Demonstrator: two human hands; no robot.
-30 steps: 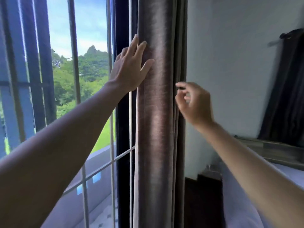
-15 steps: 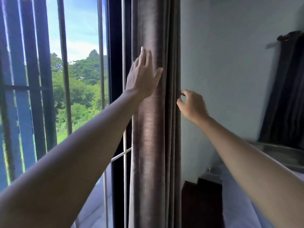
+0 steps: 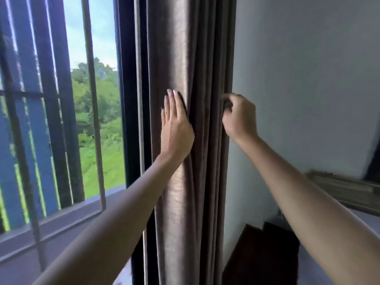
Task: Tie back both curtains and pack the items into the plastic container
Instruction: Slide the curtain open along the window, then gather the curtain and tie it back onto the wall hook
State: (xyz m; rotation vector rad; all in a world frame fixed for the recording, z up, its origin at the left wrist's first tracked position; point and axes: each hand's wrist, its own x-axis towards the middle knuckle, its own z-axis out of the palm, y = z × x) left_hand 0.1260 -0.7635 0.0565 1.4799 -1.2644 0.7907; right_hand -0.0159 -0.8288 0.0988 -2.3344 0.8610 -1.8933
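Hanging in vertical folds, the gathered grey-brown fabric curtain (image 3: pixel 185 58) stands between the barred glass window (image 3: pixel 90 99) and the plain white wall (image 3: pixel 308 79). The left hand (image 3: pixel 175 128) lies flat on the front of the curtain, fingers straight and together, pressing the cloth. The right hand (image 3: pixel 239 118) is at the curtain's wall-side edge, fingers curled and pinching the outermost fold. Both forearms reach up to the curtain from below. A dark wooden piece of furniture (image 3: pixel 261 254) stands below the wall, just beside the curtain's lower part. Green trees show through the window, on the far side from the wall.
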